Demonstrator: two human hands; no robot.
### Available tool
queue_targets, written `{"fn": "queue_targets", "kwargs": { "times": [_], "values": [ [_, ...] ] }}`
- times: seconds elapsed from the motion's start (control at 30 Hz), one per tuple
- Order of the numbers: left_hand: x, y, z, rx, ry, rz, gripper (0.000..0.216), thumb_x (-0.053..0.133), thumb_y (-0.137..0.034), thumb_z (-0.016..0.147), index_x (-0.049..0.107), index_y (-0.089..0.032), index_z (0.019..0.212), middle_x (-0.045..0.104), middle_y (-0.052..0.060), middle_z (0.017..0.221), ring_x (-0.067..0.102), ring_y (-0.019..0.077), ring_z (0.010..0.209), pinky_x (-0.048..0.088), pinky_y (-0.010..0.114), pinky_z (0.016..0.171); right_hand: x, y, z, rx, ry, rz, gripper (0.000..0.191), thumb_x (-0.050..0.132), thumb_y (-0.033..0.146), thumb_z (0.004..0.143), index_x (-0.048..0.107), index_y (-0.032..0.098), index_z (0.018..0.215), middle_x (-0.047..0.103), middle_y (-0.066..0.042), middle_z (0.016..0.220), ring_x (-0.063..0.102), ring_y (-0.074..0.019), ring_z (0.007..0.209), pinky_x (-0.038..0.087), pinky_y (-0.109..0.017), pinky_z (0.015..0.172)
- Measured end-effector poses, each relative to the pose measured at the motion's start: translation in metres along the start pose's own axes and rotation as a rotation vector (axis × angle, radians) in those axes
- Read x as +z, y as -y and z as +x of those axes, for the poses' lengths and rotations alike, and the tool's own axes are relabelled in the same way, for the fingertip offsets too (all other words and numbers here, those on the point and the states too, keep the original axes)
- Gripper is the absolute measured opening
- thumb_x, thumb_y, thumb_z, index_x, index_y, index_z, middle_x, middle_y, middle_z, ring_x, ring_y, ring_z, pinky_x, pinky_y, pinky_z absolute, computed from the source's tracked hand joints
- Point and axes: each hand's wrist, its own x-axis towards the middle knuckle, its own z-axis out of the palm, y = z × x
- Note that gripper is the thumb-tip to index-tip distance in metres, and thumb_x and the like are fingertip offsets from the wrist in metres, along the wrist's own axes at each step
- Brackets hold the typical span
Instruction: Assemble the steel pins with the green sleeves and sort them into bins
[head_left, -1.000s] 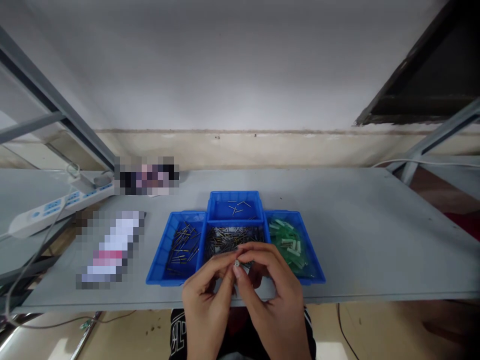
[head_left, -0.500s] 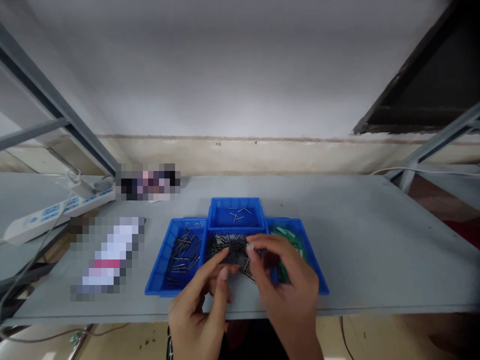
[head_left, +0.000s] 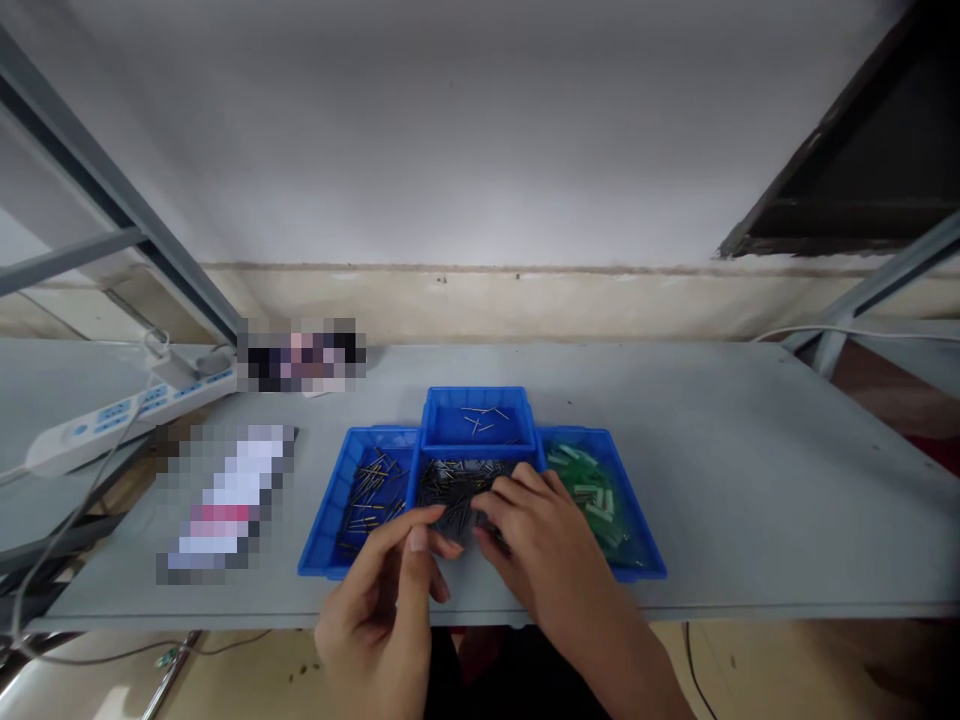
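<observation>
My right hand (head_left: 536,525) reaches into the middle bin (head_left: 420,480), fingers curled among the pins (head_left: 450,485); whether they grip any, I cannot tell. My left hand (head_left: 390,590), loosely curled, hovers beside it.

Quick tally: there were four blue bins on the worktop (head_left: 750,480), three in a row and one behind the middle one. The left bin (head_left: 330,530) had a scatter of gold-tipped pins, too many to count. The middle bin (head_left: 420,470) was packed with dark pins, way past counting. The right bin (head_left: 637,545) had a pile of pale green pieces, no exact number either. The back bin (head_left: 442,420) held roughly five or six loose pins. Two hands, left hand (head_left: 382,620) and right hand (head_left: 551,545). One power strip (head_left: 112,420) off to the left.
</observation>
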Motion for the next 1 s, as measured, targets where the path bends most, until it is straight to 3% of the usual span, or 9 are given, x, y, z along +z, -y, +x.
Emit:
{"fn": "queue_targets", "kwargs": {
  "times": [0.17, 0.5, 0.77, 0.9, 1.0],
  "values": [
    [0.0, 0.0, -0.003, 0.009, 0.021, 0.0, 0.025, 0.07, -0.043, 0.106, 0.084, -0.023, 0.107, 0.077, 0.0, 0.076, 0.062, 0.0106, 0.051, 0.054, 0.019, 0.05, 0.008, 0.001, 0.004, -0.058, 0.086, -0.094, 0.018, 0.083, 0.007, 0.088, 0.073, 0.022, 0.089, 0.079, -0.007, 0.094, 0.069, -0.0349, 0.105, 0.052, -0.058, 0.101],
    [0.003, -0.001, -0.002, 0.011, 0.04, -0.059, 0.023, 0.071, -0.043, 0.106, 0.084, -0.024, 0.108, 0.076, -0.001, 0.075, 0.062, 0.0096, 0.053, 0.053, 0.017, 0.051, 0.018, -0.004, 0.0, -0.102, -0.016, -0.045, 0.022, 0.073, 0.005, 0.096, 0.075, 0.026, 0.1, 0.081, -0.007, 0.105, 0.07, -0.0314, 0.111, 0.051, -0.054, 0.108],
    [0.002, 0.002, -0.006, -0.031, 0.027, -0.071, 0.026, 0.072, -0.045, 0.105, 0.084, -0.023, 0.106, 0.075, -0.001, 0.073, 0.062, 0.0097, 0.053, 0.052, 0.017, 0.051, 0.001, -0.004, 0.012, -0.115, 0.062, -0.024, 0.018, 0.057, 0.008, 0.108, 0.065, 0.021, 0.1, 0.075, -0.007, 0.103, 0.07, -0.0267, 0.097, 0.052, -0.046, 0.094],
    [0.0, 0.002, -0.003, -0.013, 0.048, -0.088, 0.025, 0.071, -0.045, 0.106, 0.084, -0.024, 0.107, 0.076, -0.001, 0.074, 0.062, 0.0099, 0.053, 0.053, 0.017, 0.052, -0.014, 0.005, 0.008, -0.052, -0.12, 0.112, 0.015, 0.053, 0.011, 0.112, 0.06, 0.021, 0.103, 0.07, -0.004, 0.097, 0.067, -0.0238, 0.09, 0.05, -0.043, 0.088],
    [0.001, 0.001, -0.003, -0.015, 0.168, -0.083, 0.024, 0.072, -0.045, 0.105, 0.084, -0.025, 0.111, 0.075, -0.001, 0.074, 0.063, 0.0106, 0.053, 0.055, 0.018, 0.054, -0.022, 0.018, -0.005, 0.07, -0.332, 0.337, 0.01, 0.057, 0.014, 0.111, 0.059, 0.023, 0.109, 0.07, -0.002, 0.1, 0.068, -0.0194, 0.09, 0.053, -0.035, 0.084]
  ]
}}
